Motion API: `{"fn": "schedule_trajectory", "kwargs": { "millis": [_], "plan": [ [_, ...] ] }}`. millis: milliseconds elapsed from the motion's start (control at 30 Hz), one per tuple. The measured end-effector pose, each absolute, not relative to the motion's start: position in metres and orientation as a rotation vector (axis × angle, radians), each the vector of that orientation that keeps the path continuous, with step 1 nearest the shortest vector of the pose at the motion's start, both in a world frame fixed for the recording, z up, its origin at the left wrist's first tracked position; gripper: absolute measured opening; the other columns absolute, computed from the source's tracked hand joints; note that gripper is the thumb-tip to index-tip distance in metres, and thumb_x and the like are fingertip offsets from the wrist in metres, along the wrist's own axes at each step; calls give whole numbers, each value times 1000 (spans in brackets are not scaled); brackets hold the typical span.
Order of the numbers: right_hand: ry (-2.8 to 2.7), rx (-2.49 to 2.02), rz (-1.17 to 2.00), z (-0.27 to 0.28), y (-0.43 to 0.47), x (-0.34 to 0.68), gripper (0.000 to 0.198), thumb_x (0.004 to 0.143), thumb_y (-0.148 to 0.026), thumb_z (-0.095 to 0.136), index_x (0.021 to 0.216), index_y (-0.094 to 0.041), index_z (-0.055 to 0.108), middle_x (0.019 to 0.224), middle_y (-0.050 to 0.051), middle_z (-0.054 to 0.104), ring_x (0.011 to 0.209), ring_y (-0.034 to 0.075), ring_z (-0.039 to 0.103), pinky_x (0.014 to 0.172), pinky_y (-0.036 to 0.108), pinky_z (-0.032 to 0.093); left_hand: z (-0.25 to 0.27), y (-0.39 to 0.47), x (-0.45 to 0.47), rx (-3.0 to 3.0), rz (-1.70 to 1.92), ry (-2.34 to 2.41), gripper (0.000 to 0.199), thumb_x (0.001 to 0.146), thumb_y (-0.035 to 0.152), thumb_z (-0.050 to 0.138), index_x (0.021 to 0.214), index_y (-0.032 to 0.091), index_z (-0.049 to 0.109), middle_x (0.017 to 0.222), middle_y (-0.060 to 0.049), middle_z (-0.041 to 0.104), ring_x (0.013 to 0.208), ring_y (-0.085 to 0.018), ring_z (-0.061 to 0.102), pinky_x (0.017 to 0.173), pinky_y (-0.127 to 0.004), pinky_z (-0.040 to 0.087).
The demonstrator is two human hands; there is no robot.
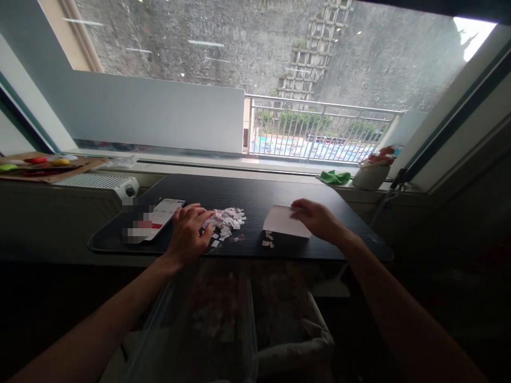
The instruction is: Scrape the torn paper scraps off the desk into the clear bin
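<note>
A loose pile of small white and pinkish squares (228, 219) lies on a dark table (239, 191). At the pile's left edge is my left hand (189, 231), fingers spread and fingertips touching the nearest squares. My right hand (319, 218) hangs over the right side of a white rectangular piece, like a card or shallow box (281, 219). Its fingers are curled together, and whatever is between them is too small or hidden to make out. A few pale little squares (268, 242) sit by that piece's front left corner.
A phone (163, 215) with a lit screen lies left of my left hand. Below the table's front edge are a clear bin (253, 330) and a lined container (295, 351). A green cloth (334, 177) and a pot (370, 174) stand by the window; a white heater (99, 183) is at left.
</note>
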State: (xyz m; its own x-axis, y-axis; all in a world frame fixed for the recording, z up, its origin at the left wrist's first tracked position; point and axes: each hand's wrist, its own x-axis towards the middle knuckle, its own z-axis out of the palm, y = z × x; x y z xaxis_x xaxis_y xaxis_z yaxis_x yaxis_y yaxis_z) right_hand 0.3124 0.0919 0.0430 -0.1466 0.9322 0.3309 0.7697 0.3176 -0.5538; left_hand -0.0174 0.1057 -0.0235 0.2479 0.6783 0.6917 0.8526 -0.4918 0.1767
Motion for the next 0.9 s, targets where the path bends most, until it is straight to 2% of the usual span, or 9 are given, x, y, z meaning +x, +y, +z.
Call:
{"fn": "schedule_trajectory", "kwargs": {
  "millis": [200, 367, 533, 900],
  "plan": [
    [-1918, -1550, 740, 52, 90, 320, 25, 76, -20, 60, 98, -16, 70, 78, 2, 71, 65, 14, 60, 58, 24, 45, -33, 111, -22, -2203, -1209, -1535, 33, 84, 34, 45, 104, 20, 67, 103, -9, 67, 115, -31, 54, 106, -52, 34],
    [-1776, -1626, 902, 56, 114, 321, 30, 69, -13, 65, 98, -16, 73, 84, 2, 73, 70, 13, 61, 62, 23, 47, -30, 110, -22, -2208, -1242, -1585, 30, 86, 32, 45, 103, 18, 65, 105, -10, 68, 115, -30, 54, 105, -49, 36],
    [-1780, -1642, 1094, 59, 132, 314, 26, 62, -9, 70, 85, -18, 77, 72, -1, 72, 69, 14, 62, 63, 23, 50, -28, 107, -20, -2209, -1212, -1590, 27, 86, 31, 45, 103, 20, 63, 106, -10, 68, 115, -31, 54, 104, -51, 36],
    [-1811, -1599, 1323, 52, 132, 312, 28, 59, -9, 70, 86, -16, 77, 78, 1, 75, 70, 14, 64, 71, 27, 52, -29, 107, -20, -2228, -1172, -1570, 29, 87, 32, 45, 104, 18, 63, 105, -11, 68, 114, -31, 55, 103, -50, 36]
  ]
}}
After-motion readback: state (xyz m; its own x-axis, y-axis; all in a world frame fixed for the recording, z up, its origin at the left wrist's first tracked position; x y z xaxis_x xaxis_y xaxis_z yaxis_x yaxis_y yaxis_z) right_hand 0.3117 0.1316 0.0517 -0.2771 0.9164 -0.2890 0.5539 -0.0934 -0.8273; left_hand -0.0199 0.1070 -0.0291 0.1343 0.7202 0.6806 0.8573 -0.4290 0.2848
